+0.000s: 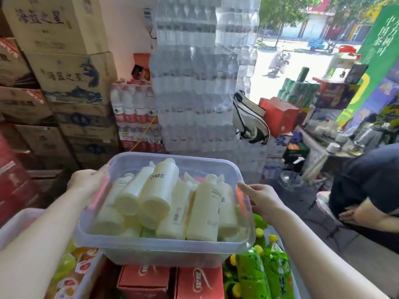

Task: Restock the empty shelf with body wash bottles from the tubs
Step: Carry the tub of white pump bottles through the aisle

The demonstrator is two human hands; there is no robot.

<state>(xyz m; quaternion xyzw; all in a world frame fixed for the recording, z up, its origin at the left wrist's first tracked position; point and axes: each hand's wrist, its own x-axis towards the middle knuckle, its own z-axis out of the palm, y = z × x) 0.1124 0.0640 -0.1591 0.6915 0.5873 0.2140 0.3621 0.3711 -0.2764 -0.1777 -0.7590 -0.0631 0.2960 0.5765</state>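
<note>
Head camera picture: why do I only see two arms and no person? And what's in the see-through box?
The camera sits on a person's head and looks forward and down, so you see only their own arms, as if through their eyes. The place is full of stacked goods. The left hand and the right hand each hold one side of a clear plastic tub. Inside it lie pale, creamy body wash bottles, piled on their sides. Below the tub are red boxes and green drink bottles. Behind it stands a tall stack of wrapped water bottles. Another person is at the right edge.
</note>
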